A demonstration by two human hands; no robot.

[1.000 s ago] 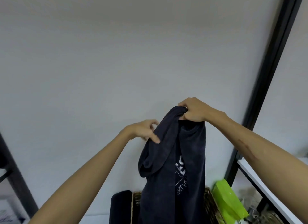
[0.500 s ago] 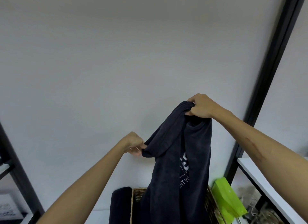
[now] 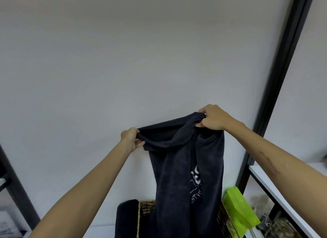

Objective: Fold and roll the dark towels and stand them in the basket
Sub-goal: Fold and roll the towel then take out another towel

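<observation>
Since the whole thing hangs in mid-air in front of a plain wall [image 3: 123, 60], the dark towel [image 3: 187, 167] is easily the biggest thing here, draped straight down from the fingers with some white lettering showing on the front. Below the fingers sits the wicker basket [image 3: 144, 205], and the towel's bottom end hangs in front of it, so I can't tell whether it touches the rim. Off to the left of the basket, under the left fingers, there's another dark towel [image 3: 126, 216], which looks rolled or bunched up. Right of the basket is a bright green packet [image 3: 238, 209], tucked by a white shelf [image 3: 276, 186] on a black frame. The right hand [image 3: 212, 118] is clenched around a bunched corner up top, and the left hand [image 3: 131, 137] pinches the opposite end of the top edge, a bit lower. My guess is they're spreading the edge apart to find the corners and get it flat before folding, so rolling and standing it in the basket hasn't started yet for this one.
</observation>
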